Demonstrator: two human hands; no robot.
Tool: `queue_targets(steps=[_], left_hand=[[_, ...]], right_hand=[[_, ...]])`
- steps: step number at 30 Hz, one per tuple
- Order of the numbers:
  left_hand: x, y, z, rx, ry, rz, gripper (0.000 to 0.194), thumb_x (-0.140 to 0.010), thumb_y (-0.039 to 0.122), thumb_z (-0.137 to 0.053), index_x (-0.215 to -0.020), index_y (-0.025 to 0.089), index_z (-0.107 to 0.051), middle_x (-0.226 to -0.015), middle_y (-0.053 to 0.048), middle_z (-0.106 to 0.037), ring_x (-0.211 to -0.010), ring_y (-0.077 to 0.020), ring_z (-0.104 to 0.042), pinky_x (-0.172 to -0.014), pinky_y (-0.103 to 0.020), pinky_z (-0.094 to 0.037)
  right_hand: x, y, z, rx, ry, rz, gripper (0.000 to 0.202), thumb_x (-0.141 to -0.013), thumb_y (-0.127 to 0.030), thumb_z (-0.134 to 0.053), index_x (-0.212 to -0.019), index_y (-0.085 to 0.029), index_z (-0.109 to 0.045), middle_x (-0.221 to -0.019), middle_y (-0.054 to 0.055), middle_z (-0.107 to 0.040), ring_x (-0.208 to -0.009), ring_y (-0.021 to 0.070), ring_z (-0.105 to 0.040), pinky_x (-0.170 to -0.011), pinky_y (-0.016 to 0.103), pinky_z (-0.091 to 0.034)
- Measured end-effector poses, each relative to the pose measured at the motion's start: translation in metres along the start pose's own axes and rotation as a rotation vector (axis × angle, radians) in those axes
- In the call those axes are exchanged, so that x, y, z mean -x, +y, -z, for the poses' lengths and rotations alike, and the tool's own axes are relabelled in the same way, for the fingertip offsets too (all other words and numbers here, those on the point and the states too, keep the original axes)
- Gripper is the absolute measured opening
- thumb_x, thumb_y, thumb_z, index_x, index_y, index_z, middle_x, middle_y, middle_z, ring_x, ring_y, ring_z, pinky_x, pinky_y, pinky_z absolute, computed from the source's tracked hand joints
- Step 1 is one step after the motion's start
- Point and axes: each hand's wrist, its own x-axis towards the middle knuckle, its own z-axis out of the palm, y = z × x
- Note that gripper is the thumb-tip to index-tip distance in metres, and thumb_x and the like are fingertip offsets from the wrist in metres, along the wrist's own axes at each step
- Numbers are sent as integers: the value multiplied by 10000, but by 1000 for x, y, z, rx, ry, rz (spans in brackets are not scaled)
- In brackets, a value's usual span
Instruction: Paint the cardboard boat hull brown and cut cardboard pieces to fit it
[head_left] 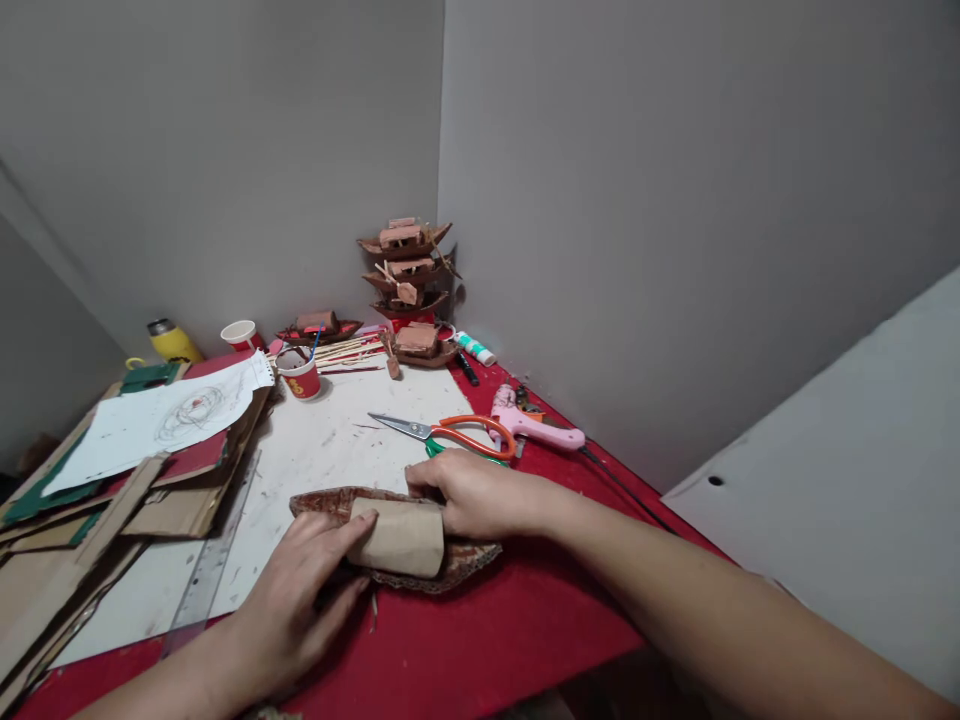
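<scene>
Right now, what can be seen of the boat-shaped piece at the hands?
The boat-shaped piece is streaky brown with tapering ends; its near edge looks like corrugated cardboard. It lies crosswise in view, over the red tabletop and white sheet; whether it rests on them is unclear. A pale, curved cover spans its middle. The left hand holds its near side, thumb on the cover; the right hand is at its far side.

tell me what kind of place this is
Probably a small craft workspace: a pink glue gun and scissors lie on the table, small brown model boats are stacked in the corner, and another cardboard boat is in hand.
</scene>
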Motion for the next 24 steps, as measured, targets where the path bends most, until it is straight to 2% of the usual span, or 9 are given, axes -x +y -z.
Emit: queue_targets(steps=[5,8,11,13,15,18,24], left_hand=[[-2,2,5,-10,1,60,595,-883,121,-583,-1422,250,-366,-1146,-93,-616,-1020,-233,-542,-900,-385,-456],[-7,0,8,-2,16,115,518,-879,166,-586,-1369,241,-435,-1189,-102,-612,-1080,-246,-541,-929,-402,-466],[-13,-2,15,-43,41,163,489,-828,154,-588,-1307,213,-511,-1191,-108,-629,-1143,-270,-534,-1066,-498,-368],[-16,-4,21,-67,62,184,513,-781,124,-584,-1285,208,-540,-1182,-98,-641,-1142,-269,-549,-1141,-547,-251],[-17,-7,26,-86,90,209,544,-742,93,-566,-1272,212,-555,-1191,-87,-645,-1145,-264,-554,-1176,-571,-153],[-16,-14,29,-100,125,237,595,-690,46,-523,-1251,237,-575,-1215,-63,-640,-1179,-248,-541,-1191,-551,-139],[-15,-32,26,-89,266,242,666,-653,24,-473,-1297,190,-508,-1302,-93,-600,-1264,-248,-497,-1198,-542,-136]], right_hand=[[-1,2,-4,-19,46,22,58,-695,-124,-638,-739,-156,-660,-645,-8,-606,-584,118,-479,-518,221,-271],[-3,1,-7,-21,84,-2,21,-703,-149,-660,-721,-157,-651,-606,-32,-567,-572,108,-464,-504,218,-275],[-8,-4,-13,-2,141,-70,37,-749,-179,-677,-751,-150,-653,-628,-29,-579,-604,117,-500,-519,217,-322],[-13,-10,-19,17,169,-126,88,-818,-227,-673,-807,-141,-656,-701,-13,-615,-659,135,-559,-577,234,-409],[-19,-16,-26,30,183,-181,174,-906,-307,-630,-924,-135,-650,-862,15,-655,-761,161,-624,-682,303,-512],[-29,-24,-39,15,200,-246,242,-946,-336,-596,-1089,-143,-630,-1077,57,-656,-908,199,-654,-787,383,-557],[-42,-31,-50,-74,275,-300,278,-943,-320,-604,-1161,-148,-610,-1156,72,-638,-970,223,-650,-819,409,-559]])
